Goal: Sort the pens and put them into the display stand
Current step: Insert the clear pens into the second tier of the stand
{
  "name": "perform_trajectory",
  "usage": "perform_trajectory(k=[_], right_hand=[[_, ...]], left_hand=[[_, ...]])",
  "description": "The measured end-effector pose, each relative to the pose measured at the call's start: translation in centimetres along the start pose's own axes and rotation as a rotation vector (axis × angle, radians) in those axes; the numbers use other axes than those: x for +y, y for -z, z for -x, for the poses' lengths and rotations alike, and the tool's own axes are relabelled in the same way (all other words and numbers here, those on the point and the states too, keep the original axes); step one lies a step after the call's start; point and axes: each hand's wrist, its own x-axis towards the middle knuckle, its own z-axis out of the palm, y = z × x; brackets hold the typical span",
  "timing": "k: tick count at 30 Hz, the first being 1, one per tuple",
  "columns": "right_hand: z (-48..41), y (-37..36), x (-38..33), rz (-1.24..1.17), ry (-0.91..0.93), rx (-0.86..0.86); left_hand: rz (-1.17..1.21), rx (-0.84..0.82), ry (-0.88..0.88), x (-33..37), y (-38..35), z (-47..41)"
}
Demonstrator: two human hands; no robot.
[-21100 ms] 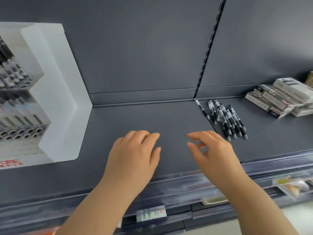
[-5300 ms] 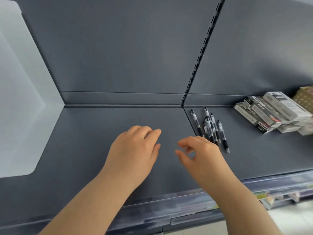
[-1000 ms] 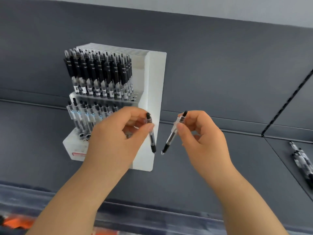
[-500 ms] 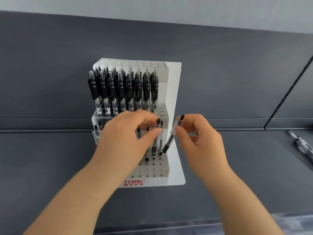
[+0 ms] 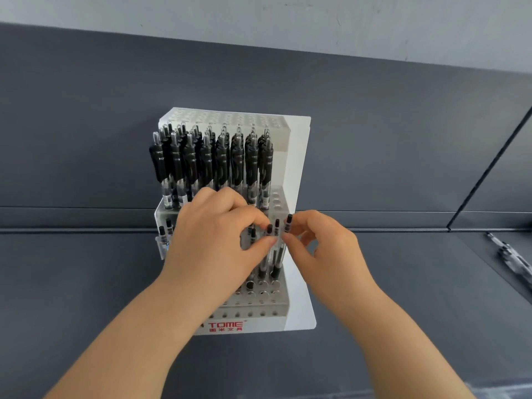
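A white tiered display stand (image 5: 298, 180) with a red "TOME" label stands on the dark shelf, its upper tier packed with black-grip pens (image 5: 207, 162). My left hand (image 5: 218, 240) pinches a clear black-tipped pen (image 5: 266, 254) upright over the lower tier's holes. My right hand (image 5: 322, 249) pinches a second pen (image 5: 283, 249) just to its right, tip down at the rightmost holes. Whether the tips sit inside the holes is hidden by my fingers.
Loose pens (image 5: 512, 257) lie on the shelf at the far right edge. A slotted upright (image 5: 486, 174) divides the dark back panel. The lower tier's front rows show empty holes (image 5: 259, 303).
The view has moved closer to the stand. Both hands have shifted onto the lower tier, and the right hand's pen has swung from slanted to nearly upright beside the left one.
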Motion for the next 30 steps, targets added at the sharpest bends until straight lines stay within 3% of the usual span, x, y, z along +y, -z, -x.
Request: perform_trajectory(k=[15, 30], right_hand=[[-0.4, 0.1, 0.5, 0.034, 0.014, -0.009], [1.8, -0.7, 0.3, 0.054, -0.053, 0.042]], left_hand=[[-0.037, -0.004, 0.010, -1.0, -0.4, -0.3], [-0.072, 0.008, -0.145, -0.8, -0.6, 2.1]])
